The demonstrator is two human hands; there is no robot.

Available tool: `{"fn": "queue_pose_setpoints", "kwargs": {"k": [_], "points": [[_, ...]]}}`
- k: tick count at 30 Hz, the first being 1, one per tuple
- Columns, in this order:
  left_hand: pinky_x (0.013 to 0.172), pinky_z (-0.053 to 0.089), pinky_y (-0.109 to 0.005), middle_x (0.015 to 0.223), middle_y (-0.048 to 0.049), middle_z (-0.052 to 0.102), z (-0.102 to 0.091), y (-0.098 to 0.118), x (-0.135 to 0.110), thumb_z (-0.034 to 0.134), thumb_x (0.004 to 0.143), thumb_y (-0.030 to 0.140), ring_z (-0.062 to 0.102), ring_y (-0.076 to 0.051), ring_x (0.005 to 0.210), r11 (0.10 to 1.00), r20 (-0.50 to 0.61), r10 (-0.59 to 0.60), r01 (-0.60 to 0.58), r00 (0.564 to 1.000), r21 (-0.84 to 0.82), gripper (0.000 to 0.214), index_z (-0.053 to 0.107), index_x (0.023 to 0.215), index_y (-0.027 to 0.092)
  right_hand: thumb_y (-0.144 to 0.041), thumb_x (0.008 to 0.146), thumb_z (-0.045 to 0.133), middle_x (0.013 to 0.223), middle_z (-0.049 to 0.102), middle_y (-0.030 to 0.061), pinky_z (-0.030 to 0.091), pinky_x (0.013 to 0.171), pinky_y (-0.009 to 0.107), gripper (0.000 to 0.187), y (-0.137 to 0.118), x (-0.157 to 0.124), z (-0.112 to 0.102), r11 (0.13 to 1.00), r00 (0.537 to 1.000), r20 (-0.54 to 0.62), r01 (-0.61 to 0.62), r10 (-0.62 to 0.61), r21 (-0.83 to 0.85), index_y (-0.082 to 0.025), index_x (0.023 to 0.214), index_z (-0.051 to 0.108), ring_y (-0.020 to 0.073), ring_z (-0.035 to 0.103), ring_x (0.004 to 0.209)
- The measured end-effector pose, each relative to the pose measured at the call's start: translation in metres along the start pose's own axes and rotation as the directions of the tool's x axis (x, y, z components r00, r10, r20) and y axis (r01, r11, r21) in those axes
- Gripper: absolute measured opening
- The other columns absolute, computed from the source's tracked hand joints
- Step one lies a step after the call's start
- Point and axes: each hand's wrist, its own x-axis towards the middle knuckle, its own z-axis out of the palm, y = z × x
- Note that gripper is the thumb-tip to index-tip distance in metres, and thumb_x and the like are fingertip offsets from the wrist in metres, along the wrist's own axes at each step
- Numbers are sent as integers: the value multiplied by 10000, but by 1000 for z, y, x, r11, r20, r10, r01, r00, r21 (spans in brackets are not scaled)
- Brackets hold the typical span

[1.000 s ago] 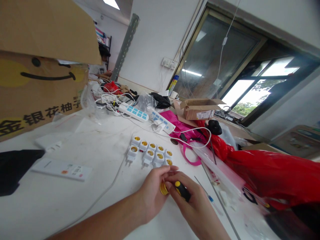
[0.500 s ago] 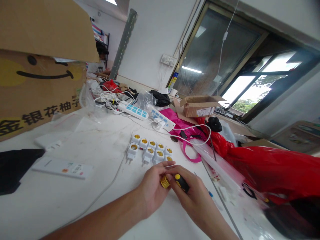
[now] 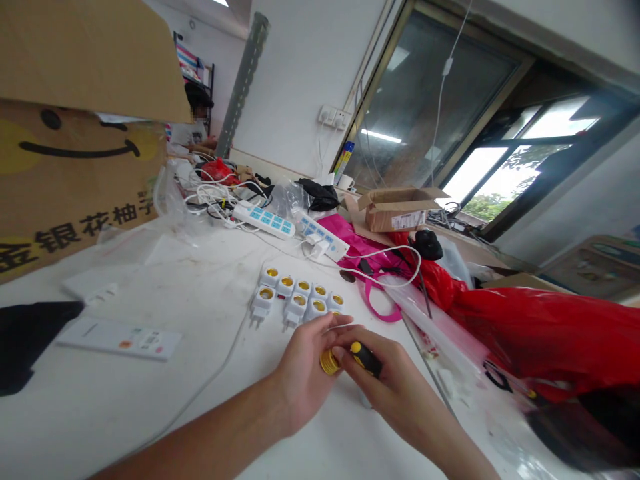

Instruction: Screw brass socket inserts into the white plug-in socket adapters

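Close together over the white table [image 3: 150,413], my two hands meet around a small piece with a gold threaded metal shell [image 3: 329,362]. My left hand [image 3: 303,377] is closed around this shell, its fingers curled up behind it. In my right hand [image 3: 395,377] is a screwdriver [image 3: 367,359] with a black and yellow handle; its tip is hidden by the fingers. The right thumb lies against the gold shell. Just beyond my fingertips stand several white plug-in lamp sockets [image 3: 262,301] with gold threaded openings, lined up in two rows.
Two power strips [image 3: 265,219] and tangled white cables lie further back. A flat white box [image 3: 120,339] and black cloth [image 3: 35,340] are on the left, before a large cardboard box [image 3: 85,173]. Red plastic [image 3: 545,333] covers the right side. A person sits in the background.
The view has shifted slightly. My hands keep nearly the same grip on the gold shell and screwdriver, with the right hand turned a little.
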Motion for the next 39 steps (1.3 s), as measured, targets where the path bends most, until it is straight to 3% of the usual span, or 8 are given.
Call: {"fn": "queue_pose_setpoints", "kwargs": {"k": [6, 11, 16, 22, 31, 39], "points": [[825, 551, -311, 973, -125, 762, -2, -2, 0, 568, 1072, 326, 707, -208, 855, 999, 3, -10, 10, 1000, 30, 308, 768, 1048, 92, -199, 1002, 627, 1167, 850, 65, 606, 931, 383, 331, -1, -2, 0, 999, 998, 51, 32, -30, -43, -295, 1226, 850, 277, 786, 998], [775, 529, -306, 963, -126, 752, -4, -4, -1, 552, 1088, 355, 708, -205, 834, 998, 11, -44, 43, 999, 54, 348, 763, 1069, 79, -80, 911, 655, 1100, 860, 43, 607, 900, 350, 394, -4, -3, -5, 996, 994, 103, 55, -48, -69, -305, 1157, 865, 262, 792, 964], [680, 489, -279, 899, -99, 728, -1, -3, -1, 521, 1108, 349, 675, -172, 747, 995, 22, -72, 70, 997, 67, 380, 773, 1051, 70, -104, 955, 676, 1013, 845, 53, 615, 924, 355, 257, -1, -4, -10, 989, 989, 102, 113, -103, -95, -280, 1003, 857, 271, 792, 974], [646, 484, -248, 853, -81, 704, 2, -5, -2, 486, 1120, 303, 657, -144, 705, 992, 69, -112, 107, 991, 71, 387, 766, 983, 74, -55, 979, 691, 1230, 820, 81, 568, 998, 319, 249, 1, -2, -18, 990, 977, 198, 101, -79, -102, -247, 1066, 823, 232, 778, 1101], [623, 494, -237, 862, -89, 699, 6, -6, -3, 479, 1114, 291, 668, -149, 720, 989, 53, -134, 129, 990, 78, 378, 748, 955, 77, -42, 991, 709, 1134, 824, 53, 558, 939, 293, 278, 3, -3, -20, 984, 980, 186, 95, -66, -150, -252, 1120, 839, 206, 773, 1038], [607, 482, -237, 829, -74, 683, 3, -7, -1, 464, 1118, 287, 648, -135, 676, 990, 49, -137, 134, 989, 50, 389, 737, 934, 79, -57, 1009, 704, 1205, 807, 52, 552, 967, 292, 261, 3, -6, -18, 978, 979, 189, 114, -80, -175, -274, 1095, 819, 206, 770, 1070]]}}
